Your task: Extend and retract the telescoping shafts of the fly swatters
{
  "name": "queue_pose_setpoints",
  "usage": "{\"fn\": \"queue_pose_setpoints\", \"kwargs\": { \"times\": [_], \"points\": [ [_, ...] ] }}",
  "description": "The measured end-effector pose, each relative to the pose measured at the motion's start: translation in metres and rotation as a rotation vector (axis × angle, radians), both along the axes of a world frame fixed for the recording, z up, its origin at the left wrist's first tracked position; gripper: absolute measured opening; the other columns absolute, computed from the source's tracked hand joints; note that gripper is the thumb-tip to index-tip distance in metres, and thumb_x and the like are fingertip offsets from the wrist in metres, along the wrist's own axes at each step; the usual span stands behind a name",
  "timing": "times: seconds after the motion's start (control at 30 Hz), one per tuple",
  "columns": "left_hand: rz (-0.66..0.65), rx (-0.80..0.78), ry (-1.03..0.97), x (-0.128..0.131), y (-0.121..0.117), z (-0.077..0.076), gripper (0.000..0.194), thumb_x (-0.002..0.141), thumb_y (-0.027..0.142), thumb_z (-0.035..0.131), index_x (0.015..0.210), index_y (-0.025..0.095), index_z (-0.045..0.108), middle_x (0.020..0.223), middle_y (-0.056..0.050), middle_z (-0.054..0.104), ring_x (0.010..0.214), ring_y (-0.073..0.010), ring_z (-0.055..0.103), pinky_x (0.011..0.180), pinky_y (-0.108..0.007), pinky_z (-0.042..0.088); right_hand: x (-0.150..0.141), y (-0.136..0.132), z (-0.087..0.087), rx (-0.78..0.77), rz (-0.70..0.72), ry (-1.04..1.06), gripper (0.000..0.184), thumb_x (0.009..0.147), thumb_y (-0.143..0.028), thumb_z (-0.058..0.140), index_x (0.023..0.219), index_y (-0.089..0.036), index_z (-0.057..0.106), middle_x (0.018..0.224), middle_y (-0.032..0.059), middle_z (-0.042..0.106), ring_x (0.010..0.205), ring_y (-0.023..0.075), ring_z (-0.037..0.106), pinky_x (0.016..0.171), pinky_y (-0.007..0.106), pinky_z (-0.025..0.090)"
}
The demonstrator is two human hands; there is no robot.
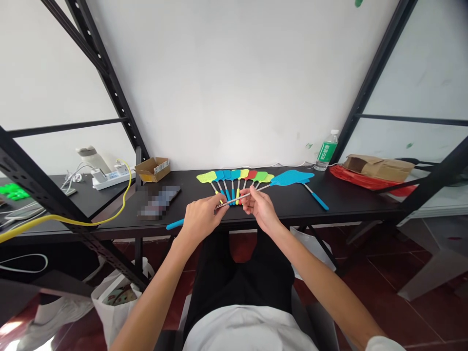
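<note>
A blue fly swatter (290,178) with a thin metal rod spans both hands above the front of the black table. My left hand (203,217) is closed round the rod, and the swatter's blue handle sticks out to the left of it. Closer to the blue head, my right hand (261,207) pinches the same rod. Behind the hands, several fly swatters in yellow, blue, red and green (261,176) lie fanned out, their lower ends partly covered by my hands. Another blue swatter's handle (320,201) shows at right; its head is mostly hidden under the held one.
An opened cardboard box (152,169) and a blurred-out flat object (160,202) lie on the left. A water bottle (327,151) stands at the back right, beside a brown paper package (380,168) on red plastic. A yellow cable (124,200) crosses the left rack post.
</note>
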State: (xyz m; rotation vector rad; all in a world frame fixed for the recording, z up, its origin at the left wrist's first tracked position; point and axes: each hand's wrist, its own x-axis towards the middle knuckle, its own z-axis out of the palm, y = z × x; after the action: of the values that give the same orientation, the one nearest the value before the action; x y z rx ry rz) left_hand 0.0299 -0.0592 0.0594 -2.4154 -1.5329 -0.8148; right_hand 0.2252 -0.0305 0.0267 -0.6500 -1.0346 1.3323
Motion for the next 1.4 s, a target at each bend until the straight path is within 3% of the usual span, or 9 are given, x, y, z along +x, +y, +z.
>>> {"fn": "queue_pose_setpoints", "kwargs": {
  "times": [0.33,0.53,0.77,0.93,1.07,1.17,1.4],
  "points": [
    [-0.049,-0.019,0.003,-0.006,0.004,-0.002,0.026,0.097,0.045,0.051,0.104,0.029,0.07,0.087,0.001,0.075,0.074,-0.0185,0.066,0.057,-0.027,0.029,0.013,0.004,0.005,-0.024,-0.143,0.09,0.042,0.075,-0.06,0.075,0.082,-0.018,0.072,0.063,0.0,0.06,0.05,0.0097,0.051,0.044,0.024,0.038],
    [-0.071,-0.079,-0.028,-0.02,0.006,0.008,0.023,0.091,0.045,0.06,0.105,0.03,0.071,0.088,0.002,0.075,0.074,-0.0186,0.066,0.06,-0.026,0.036,0.039,0.017,0.013,-0.011,-0.3,0.222,0.04,0.072,-0.057,0.079,0.078,-0.018,0.068,0.061,-0.003,0.053,0.05,0.008,0.05,0.043,0.021,0.037],
    [-0.085,0.017,-0.263,-0.043,0.01,0.016,0.032,0.089,0.051,0.062,0.104,0.024,0.072,0.082,-0.002,0.073,0.061,-0.0158,0.061,0.059,-0.026,0.041,0.074,0.028,0.019,-0.047,-0.364,0.292,0.038,0.076,-0.054,0.077,0.079,-0.018,0.066,0.061,-0.0042,0.052,0.05,0.0074,0.049,0.041,0.02,0.036],
    [-0.095,0.01,-0.518,-0.051,0.013,0.014,0.029,0.084,0.047,0.068,0.098,0.022,0.07,0.053,0.004,0.055,0.047,-0.013,0.05,0.051,-0.025,0.038,0.081,0.031,0.02,-0.113,-0.369,0.312,0.042,0.077,-0.059,0.073,0.076,-0.018,0.064,0.059,-0.0042,0.051,0.048,0.0075,0.048,0.04,0.021,0.036],
    [-0.054,-0.012,-0.607,-0.056,0.017,0.012,0.026,0.085,0.045,0.066,0.096,0.021,0.07,0.048,0.005,0.052,0.049,-0.0145,0.056,0.053,-0.025,0.041,0.081,0.032,0.019,-0.076,-0.386,0.281,0.041,0.077,-0.057,0.075,0.075,-0.018,0.063,0.059,-0.0035,0.053,0.049,0.0079,0.05,0.041,0.021,0.036],
    [-0.019,0.014,-0.579,-0.059,0.021,0.009,0.027,0.088,0.046,0.063,0.095,0.021,0.07,0.057,0.003,0.061,0.052,-0.0143,0.058,0.056,-0.025,0.043,0.077,0.031,0.018,-0.034,-0.404,0.258,0.04,0.075,-0.056,0.077,0.073,-0.018,0.064,0.059,-0.0029,0.054,0.05,0.0081,0.05,0.042,0.02,0.037],
    [0.065,0.232,-0.256,-0.058,0.021,0.006,0.033,0.1,0.041,0.043,0.091,0.02,0.067,0.072,-0.002,0.068,0.061,-0.0146,0.058,0.059,-0.025,0.037,0.074,0.031,0.017,-0.036,-0.412,0.245,0.041,0.074,-0.057,0.078,0.073,-0.018,0.064,0.058,-0.0028,0.054,0.051,0.0086,0.05,0.042,0.021,0.036]
  ]
}}
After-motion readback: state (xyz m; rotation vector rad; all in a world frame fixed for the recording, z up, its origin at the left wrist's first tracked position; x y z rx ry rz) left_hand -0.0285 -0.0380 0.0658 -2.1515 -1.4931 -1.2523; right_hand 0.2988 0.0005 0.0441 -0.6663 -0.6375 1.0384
